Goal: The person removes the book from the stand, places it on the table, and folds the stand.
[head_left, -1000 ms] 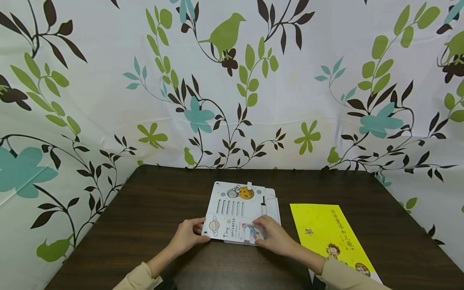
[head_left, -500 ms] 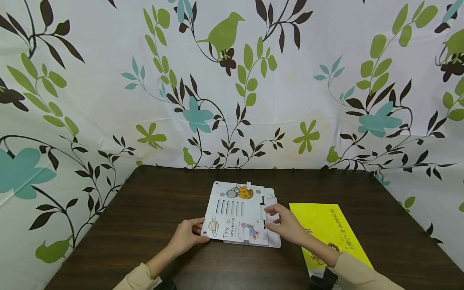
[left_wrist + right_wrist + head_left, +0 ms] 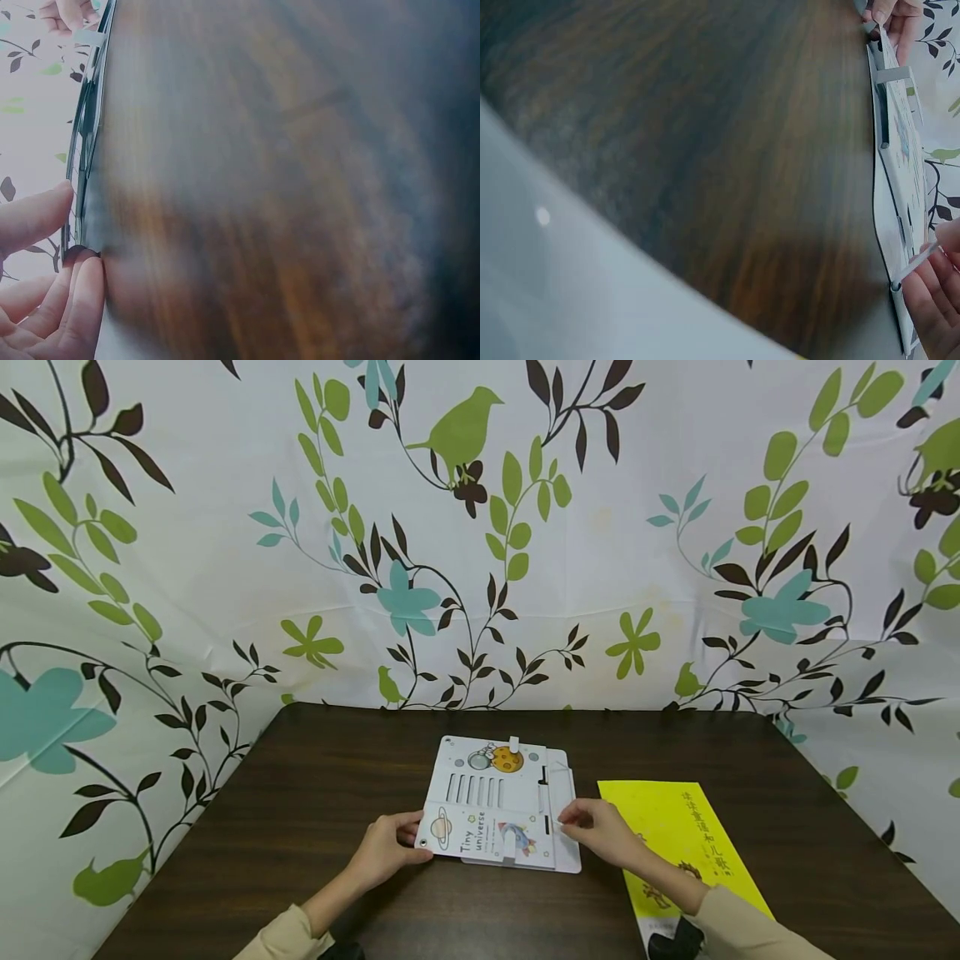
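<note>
A flat white folding book stand (image 3: 480,789), printed with an astronaut, planets and the words "Tiny universe", lies on the dark wooden table (image 3: 360,743). My left hand (image 3: 386,845) grips its near left corner, thumb on top and fingers beneath, as the left wrist view shows. At the right side of the stand, my right hand (image 3: 600,832) pinches a thin white rod (image 3: 915,265) between thumb and fingers. That rod slants up from the stand's edge in the right wrist view. White clips (image 3: 510,843) sit on the near and far edges.
A yellow book (image 3: 675,835) with Chinese characters lies right of the stand, partly under the right forearm. Patterned cloth (image 3: 585,543) hangs behind the table and along its sides.
My right hand has left the printed near panel, moved right to the stand's right edge and pinched the thin rod. My left hand keeps its grip on the corner.
</note>
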`<state>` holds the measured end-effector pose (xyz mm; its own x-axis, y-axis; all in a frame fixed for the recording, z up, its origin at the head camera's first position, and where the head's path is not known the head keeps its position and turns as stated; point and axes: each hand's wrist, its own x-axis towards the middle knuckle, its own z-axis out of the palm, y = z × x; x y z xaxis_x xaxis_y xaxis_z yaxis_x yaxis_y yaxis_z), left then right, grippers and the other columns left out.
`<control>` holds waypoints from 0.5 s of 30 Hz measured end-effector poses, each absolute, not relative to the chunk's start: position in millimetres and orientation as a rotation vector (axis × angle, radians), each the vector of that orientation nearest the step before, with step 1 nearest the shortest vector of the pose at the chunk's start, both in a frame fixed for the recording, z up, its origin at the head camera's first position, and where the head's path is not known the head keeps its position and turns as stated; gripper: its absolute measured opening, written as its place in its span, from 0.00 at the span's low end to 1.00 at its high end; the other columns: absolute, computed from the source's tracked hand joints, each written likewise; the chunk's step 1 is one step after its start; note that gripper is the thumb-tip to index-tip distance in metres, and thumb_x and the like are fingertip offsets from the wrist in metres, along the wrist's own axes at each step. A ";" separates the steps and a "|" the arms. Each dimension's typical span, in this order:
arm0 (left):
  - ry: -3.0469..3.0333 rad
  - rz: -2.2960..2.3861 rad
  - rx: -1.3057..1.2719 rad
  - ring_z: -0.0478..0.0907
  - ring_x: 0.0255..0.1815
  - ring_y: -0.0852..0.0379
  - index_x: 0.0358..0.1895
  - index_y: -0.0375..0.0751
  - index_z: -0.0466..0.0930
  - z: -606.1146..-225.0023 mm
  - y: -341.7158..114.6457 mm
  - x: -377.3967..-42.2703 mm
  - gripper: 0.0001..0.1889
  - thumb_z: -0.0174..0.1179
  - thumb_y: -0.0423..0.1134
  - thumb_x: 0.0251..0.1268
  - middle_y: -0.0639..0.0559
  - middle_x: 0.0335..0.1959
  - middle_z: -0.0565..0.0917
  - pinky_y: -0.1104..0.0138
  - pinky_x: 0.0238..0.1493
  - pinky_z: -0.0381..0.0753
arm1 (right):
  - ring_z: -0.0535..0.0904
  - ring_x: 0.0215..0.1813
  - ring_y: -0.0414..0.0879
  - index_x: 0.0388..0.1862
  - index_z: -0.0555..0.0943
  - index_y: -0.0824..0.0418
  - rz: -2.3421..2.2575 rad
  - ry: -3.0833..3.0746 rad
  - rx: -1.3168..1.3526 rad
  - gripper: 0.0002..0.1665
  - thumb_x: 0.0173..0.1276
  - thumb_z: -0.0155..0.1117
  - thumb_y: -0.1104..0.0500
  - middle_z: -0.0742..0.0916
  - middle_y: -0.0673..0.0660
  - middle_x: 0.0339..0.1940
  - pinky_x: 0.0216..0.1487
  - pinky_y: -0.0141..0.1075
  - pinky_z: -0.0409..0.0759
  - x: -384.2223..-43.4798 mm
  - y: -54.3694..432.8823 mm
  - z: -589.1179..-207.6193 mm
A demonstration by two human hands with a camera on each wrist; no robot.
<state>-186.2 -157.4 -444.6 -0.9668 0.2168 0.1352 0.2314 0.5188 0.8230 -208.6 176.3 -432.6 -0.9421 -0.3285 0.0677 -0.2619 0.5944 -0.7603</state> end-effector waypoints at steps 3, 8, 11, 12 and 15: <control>-2.725 -1.478 -0.398 0.78 0.28 0.56 0.49 0.20 0.73 -444.6 -157.4 -186.0 0.31 0.72 0.29 0.35 0.46 0.30 0.82 0.73 0.27 0.75 | 0.74 0.33 0.44 0.34 0.81 0.64 -1.284 2.729 -0.512 0.05 0.57 0.64 0.65 0.83 0.52 0.32 0.36 0.30 0.77 -208.7 176.5 -433.2; -2.728 -1.465 -0.400 0.78 0.28 0.56 0.49 0.20 0.73 -444.7 -157.3 -186.3 0.31 0.72 0.29 0.35 0.46 0.29 0.82 0.73 0.27 0.75 | 0.74 0.33 0.45 0.34 0.81 0.64 -1.281 2.733 -0.532 0.05 0.57 0.64 0.65 0.83 0.53 0.32 0.36 0.30 0.77 -208.9 176.4 -433.5; -2.726 -1.464 -0.406 0.78 0.28 0.56 0.49 0.19 0.73 -444.5 -157.1 -186.6 0.31 0.72 0.28 0.35 0.45 0.29 0.82 0.73 0.27 0.76 | 0.74 0.32 0.44 0.33 0.82 0.64 -1.277 2.735 -0.553 0.05 0.57 0.64 0.66 0.84 0.54 0.32 0.36 0.30 0.77 -209.5 176.5 -433.8; -2.726 -1.465 -0.407 0.78 0.28 0.56 0.49 0.19 0.73 -444.4 -157.0 -186.6 0.31 0.72 0.28 0.35 0.45 0.29 0.82 0.73 0.27 0.76 | 0.74 0.32 0.44 0.33 0.82 0.64 -1.271 2.735 -0.560 0.05 0.57 0.64 0.66 0.84 0.54 0.33 0.36 0.30 0.77 -209.9 176.6 -433.9; -2.728 -1.461 -0.409 0.78 0.28 0.56 0.49 0.19 0.73 -444.0 -157.1 -186.5 0.31 0.72 0.28 0.35 0.45 0.29 0.82 0.73 0.27 0.76 | 0.74 0.33 0.44 0.33 0.82 0.63 -1.244 2.735 -0.585 0.05 0.57 0.64 0.67 0.84 0.54 0.33 0.36 0.29 0.77 -211.4 176.4 -433.8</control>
<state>-186.5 -157.1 -444.0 -0.9655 0.2194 0.1402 0.2383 0.5278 0.8152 -211.4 176.4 -433.8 -0.9238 -0.3736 0.0837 -0.3086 0.5971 -0.7404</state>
